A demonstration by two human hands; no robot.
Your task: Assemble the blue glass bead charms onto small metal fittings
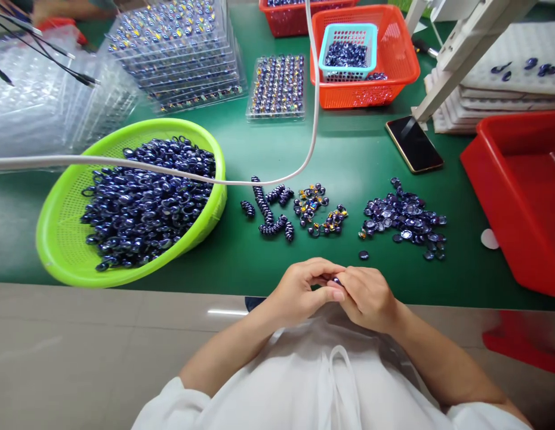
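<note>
From far off, I see the small dark piece (336, 280) pinched where the curled fingers of the left hand (302, 291) and right hand (369, 297) meet, near both, but they hide too much for me to tell which way it points.

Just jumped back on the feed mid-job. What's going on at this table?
A person's left hand and right hand meet at the near edge of the green tabletop, fingers around a small glossy dark piece, mostly hidden. Beyond them lies a loose pile of flat, shiny dark pieces. To the left, a round lime-green plastic basket holds many glossy dark ring-shaped pieces.
</note>
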